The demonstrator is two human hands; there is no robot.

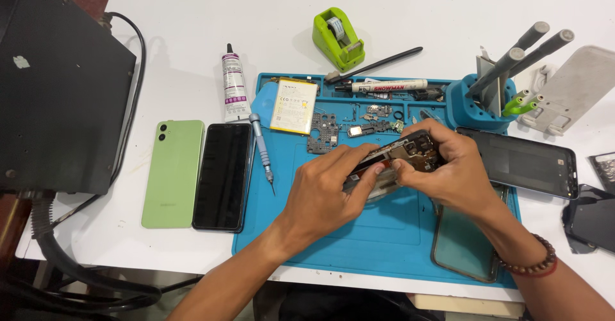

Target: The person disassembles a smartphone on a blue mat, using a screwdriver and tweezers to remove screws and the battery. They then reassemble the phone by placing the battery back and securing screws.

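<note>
Where the forearms come in from the bottom edge, both reach up over a blue work mat on a white table. Right wrist wears a dark bead bracelet.

Left hand: fingers curled, gripping the near end of an opened phone frame, thumb laid on top. Right hand: closed on the frame's far end, fingertips pinching at the exposed dark and copper-coloured parts. Frame is held just above the middle of the mat, tilted, between both hands. Something pale and rounded lies under it; cannot tell what.

Just right of the hands, on the mat's right edge: a clear phone case. Beyond it, a dark screen panel, partly off the mat.

Left of the mat, side by side on the table: a black phone, face up, and a green phone, back up. A small blue-handled screwdriver lies on the mat's left edge.

Farther: a white-and-yellow battery, a dark circuit board, small loose parts and a white marker in the mat's rear trays. A blue tool holder with grey handles stands at the rear right.

Farthest: glue tube, green tape dispenser, black stylus. Black box with cables at far left.
</note>
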